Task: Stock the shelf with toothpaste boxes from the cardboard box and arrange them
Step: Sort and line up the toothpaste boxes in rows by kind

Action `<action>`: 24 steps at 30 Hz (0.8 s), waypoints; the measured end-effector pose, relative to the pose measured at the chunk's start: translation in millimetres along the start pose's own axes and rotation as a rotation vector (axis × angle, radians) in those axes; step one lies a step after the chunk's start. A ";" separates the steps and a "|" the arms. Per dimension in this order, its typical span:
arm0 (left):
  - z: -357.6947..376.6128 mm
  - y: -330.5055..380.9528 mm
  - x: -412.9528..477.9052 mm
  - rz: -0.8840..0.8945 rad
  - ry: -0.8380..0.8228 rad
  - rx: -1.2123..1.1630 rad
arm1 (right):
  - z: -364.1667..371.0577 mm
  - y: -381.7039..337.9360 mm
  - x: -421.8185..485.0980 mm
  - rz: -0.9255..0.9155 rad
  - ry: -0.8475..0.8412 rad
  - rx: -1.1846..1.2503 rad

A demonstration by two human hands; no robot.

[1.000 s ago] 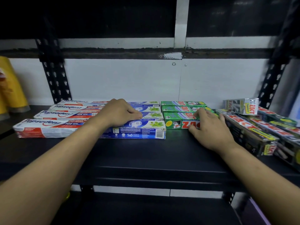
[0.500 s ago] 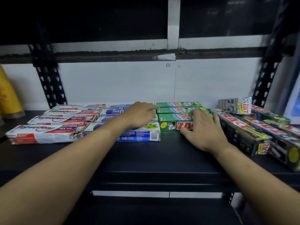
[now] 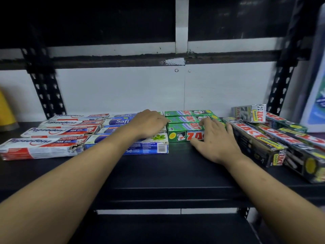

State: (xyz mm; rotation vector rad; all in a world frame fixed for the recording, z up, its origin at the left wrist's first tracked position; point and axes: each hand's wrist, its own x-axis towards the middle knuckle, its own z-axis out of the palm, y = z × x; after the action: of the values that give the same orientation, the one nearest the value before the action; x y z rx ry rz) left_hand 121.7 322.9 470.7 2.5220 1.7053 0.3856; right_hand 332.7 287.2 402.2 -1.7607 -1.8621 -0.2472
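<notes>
Toothpaste boxes lie flat in rows on the black shelf (image 3: 158, 169). White-and-red Pepsodent boxes (image 3: 44, 147) are at the left, blue Safi boxes (image 3: 146, 148) beside them, green Zact boxes (image 3: 182, 134) in the middle. My left hand (image 3: 149, 123) rests palm-down on the right ends of the Safi boxes, its fingers reaching the left edge of the green row. My right hand (image 3: 216, 140) lies over the right part of the green boxes, fingers spread on their tops, thumb against the front box. The cardboard box is out of view.
Dark Zact Smokers boxes (image 3: 260, 143) lie slanted at the right, one small box (image 3: 249, 113) on top. A yellow container (image 3: 7, 111) stands at the far left, a blue-and-white package (image 3: 314, 95) at the far right. Perforated black uprights (image 3: 45, 90) flank the white back wall.
My left hand has slid right along the Safi boxes to the edge of the green row. My right hand stays on the green boxes.
</notes>
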 end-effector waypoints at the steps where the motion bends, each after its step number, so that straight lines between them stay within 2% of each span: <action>1: 0.1 0.2 -0.8 -0.016 -0.006 -0.009 | 0.0 0.2 0.2 0.001 0.004 0.004; 12: 7.7 -8.1 -20.8 0.052 0.162 -0.164 | 6.9 8.4 5.6 -0.044 0.002 -0.068; 24: 29.7 -41.4 -78.7 0.138 0.256 0.154 | 5.9 6.4 5.4 -0.045 0.025 -0.048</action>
State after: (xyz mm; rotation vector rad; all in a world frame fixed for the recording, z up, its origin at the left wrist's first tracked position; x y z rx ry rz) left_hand 64.0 268.6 420.7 2.8178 1.7057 0.6359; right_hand 337.4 295.6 398.5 -1.7413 -1.8947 -0.3323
